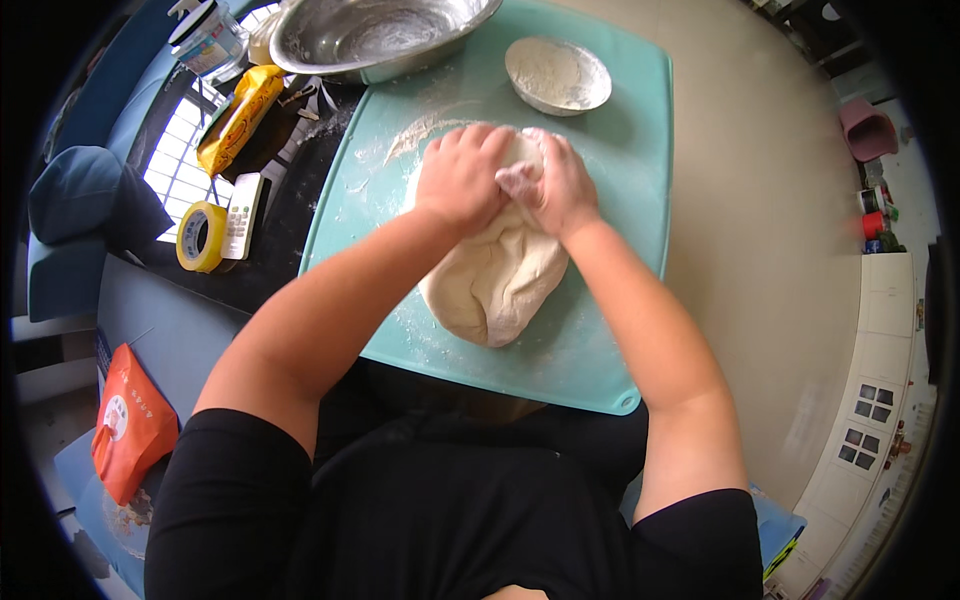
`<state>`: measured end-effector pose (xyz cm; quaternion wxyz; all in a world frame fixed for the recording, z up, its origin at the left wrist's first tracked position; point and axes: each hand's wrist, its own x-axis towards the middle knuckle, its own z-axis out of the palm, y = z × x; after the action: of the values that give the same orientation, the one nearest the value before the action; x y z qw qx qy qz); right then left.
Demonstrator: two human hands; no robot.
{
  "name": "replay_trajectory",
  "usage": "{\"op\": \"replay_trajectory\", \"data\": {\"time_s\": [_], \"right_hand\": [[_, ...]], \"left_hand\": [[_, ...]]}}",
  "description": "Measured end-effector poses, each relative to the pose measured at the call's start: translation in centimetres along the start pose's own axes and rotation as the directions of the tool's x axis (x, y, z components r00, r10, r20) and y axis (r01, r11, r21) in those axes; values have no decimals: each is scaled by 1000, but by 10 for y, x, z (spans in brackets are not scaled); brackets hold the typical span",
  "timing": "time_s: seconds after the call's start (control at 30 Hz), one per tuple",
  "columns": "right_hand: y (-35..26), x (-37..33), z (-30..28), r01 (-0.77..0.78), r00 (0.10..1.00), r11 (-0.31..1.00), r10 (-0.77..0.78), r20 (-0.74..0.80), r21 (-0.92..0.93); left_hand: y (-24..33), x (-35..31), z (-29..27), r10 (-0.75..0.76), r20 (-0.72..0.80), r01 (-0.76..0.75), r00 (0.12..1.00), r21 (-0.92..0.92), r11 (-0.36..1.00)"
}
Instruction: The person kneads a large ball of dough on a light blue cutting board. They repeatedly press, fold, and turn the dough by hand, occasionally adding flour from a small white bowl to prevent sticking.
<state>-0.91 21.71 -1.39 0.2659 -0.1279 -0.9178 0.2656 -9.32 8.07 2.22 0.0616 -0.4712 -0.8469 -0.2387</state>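
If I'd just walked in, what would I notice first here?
Probably the large, pale lump of dough on the turquoise rectangular board, with the bare left hand and bare right hand on its far part. Beyond them, a wide, shiny metal basin sits left of a small, round bowl of white powder. A bright orange bag stands out at lower left.

This is a home (see the remote control (pixel 239 224)).

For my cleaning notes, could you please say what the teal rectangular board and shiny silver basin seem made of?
The board looks like satin plastic, by its even colour and rounded corners; the basin like polished metal, perhaps steel, by bright reflections.
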Motion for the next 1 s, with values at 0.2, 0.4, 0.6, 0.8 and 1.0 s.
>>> {"op": "replay_trajectory", "data": {"time_s": [0.2,0.4,0.6,0.8,1.0], "right_hand": [[14,26,5,-189,979,980,193,66,-67],[1,31,5,-316,935,926,341,98,-207],[-44,-15,-58,-365,928,789,268,258,494],[-93,-66,-34,-79,997,982,77,-17,-170],[-96,-137,-61,120,957,982,-76,279,-144]], "left_hand": [[-15,40,21,-118,15,115,993,131,985],[-30,41,36,-174,77,165,982,117,979],[-7,4,-74,-226,284,329,932,-397,857],[0,-60,-44,85,131,-55,988,-218,974],[6,-129,-80,338,182,-333,923,-56,941]]}}
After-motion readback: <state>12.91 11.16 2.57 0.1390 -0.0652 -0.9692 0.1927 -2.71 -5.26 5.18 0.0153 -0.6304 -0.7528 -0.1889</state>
